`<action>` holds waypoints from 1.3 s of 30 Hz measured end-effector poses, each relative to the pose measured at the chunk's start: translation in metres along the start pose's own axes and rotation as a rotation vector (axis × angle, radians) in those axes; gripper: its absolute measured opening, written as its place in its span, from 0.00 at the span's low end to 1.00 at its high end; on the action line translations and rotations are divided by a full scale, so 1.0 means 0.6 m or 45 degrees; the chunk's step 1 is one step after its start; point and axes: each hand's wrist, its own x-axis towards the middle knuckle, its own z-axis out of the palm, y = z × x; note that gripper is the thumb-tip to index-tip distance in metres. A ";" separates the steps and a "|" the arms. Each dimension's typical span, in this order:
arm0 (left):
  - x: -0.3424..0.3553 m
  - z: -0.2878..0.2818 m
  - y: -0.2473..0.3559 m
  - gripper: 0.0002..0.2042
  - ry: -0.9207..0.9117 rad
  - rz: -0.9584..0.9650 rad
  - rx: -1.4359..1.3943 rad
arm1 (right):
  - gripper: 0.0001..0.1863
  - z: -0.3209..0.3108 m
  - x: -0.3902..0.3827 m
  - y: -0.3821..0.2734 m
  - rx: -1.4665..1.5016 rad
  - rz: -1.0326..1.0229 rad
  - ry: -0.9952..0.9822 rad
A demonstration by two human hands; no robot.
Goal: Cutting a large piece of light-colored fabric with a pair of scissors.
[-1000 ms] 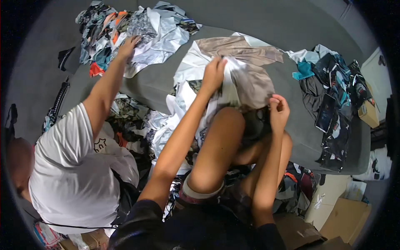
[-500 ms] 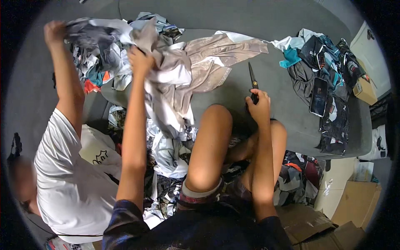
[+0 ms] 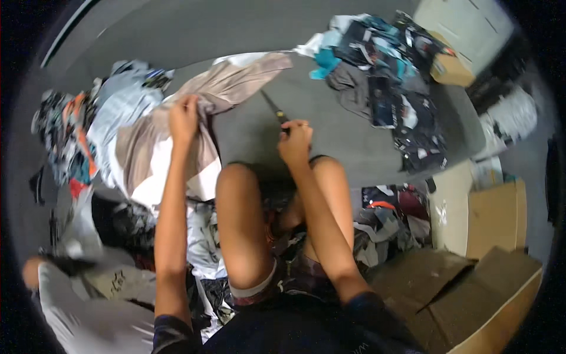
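My left hand (image 3: 184, 121) is closed on a beige-and-white piece of cloth (image 3: 242, 82), pinching it near its middle. The cloth spreads over the grey padded seat and hangs down past its front edge beside my left knee. In my right hand (image 3: 296, 143) is a pair of black scissors (image 3: 280, 113), held around the handles. The blades point up and away to the left, apart from the cloth, and look closed together. Light blue fabric (image 3: 124, 109) lies just left of the beige cloth.
A phone (image 3: 382, 101) rests on a heap of dark and teal scraps (image 3: 354, 44) at the right. Another pile of scraps (image 3: 62, 135) lies far left. Cardboard boxes (image 3: 424, 289) stand lower right; a person in a white shirt (image 3: 88, 312) is at lower left.
The view has swung to the right. The other person's raised arm has dropped from the cloth pile at upper left. My left hand now holds the beige cloth lower and nearer; the scissors stay in my right.
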 end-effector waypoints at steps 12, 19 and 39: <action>0.088 0.048 0.262 0.16 -0.113 0.054 -0.634 | 0.10 -0.043 0.072 0.017 -0.197 0.243 -0.111; 0.103 0.102 0.159 0.13 -0.849 -0.120 -1.011 | 0.12 -0.072 0.029 -0.108 0.782 0.291 -0.681; -0.294 -0.118 -0.172 0.08 0.163 0.198 0.290 | 0.15 -0.243 0.167 -0.057 1.258 0.555 -0.306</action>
